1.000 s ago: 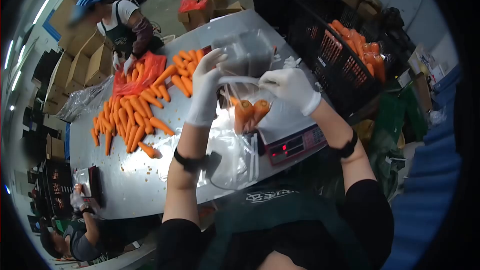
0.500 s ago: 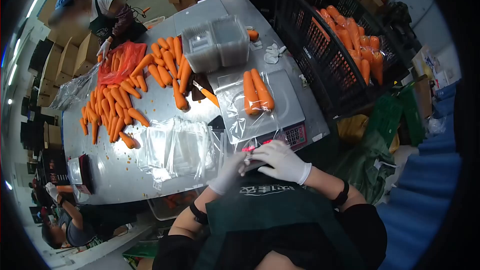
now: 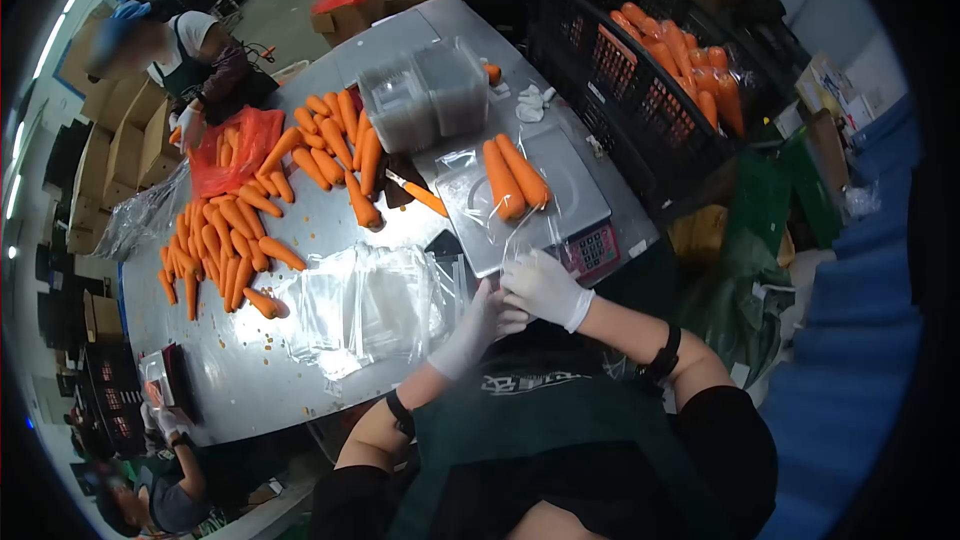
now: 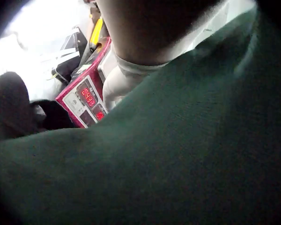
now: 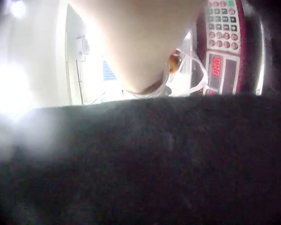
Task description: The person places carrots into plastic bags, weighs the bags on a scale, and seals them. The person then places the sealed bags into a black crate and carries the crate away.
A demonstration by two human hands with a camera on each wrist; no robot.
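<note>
Loose carrots (image 3: pixel 225 245) crowd the desk (image 3: pixel 235 380) beside a red bag (image 3: pixel 240 152), while stacked clear trays (image 3: pixel 450 90) rise beyond the scale (image 3: pixel 583 198) I watch remotely. A black crate (image 3: pixel 575 38) of bagged carrots flanks the desk, and flat clear packaging (image 3: pixel 365 305) lies left of the scale. A green apron (image 4: pixel 168 140) blocks much of my left wrist view, dark fabric (image 5: pixel 131 154) the lower part of my right. The left wrist view catches red digits (image 4: pixel 88 96) that the head view does not let me read; the right wrist view frames the keypad (image 5: pixel 223 28) closely. Two carrots (image 3: pixel 504 180) rest in a clear bag (image 3: pixel 509 236) on the scale, just beyond the fingers. My right hand (image 3: pixel 548 290) pinches the bag's near end; my left hand (image 3: pixel 472 335) meets it there, its fingers' grasp one I cannot tell.
</note>
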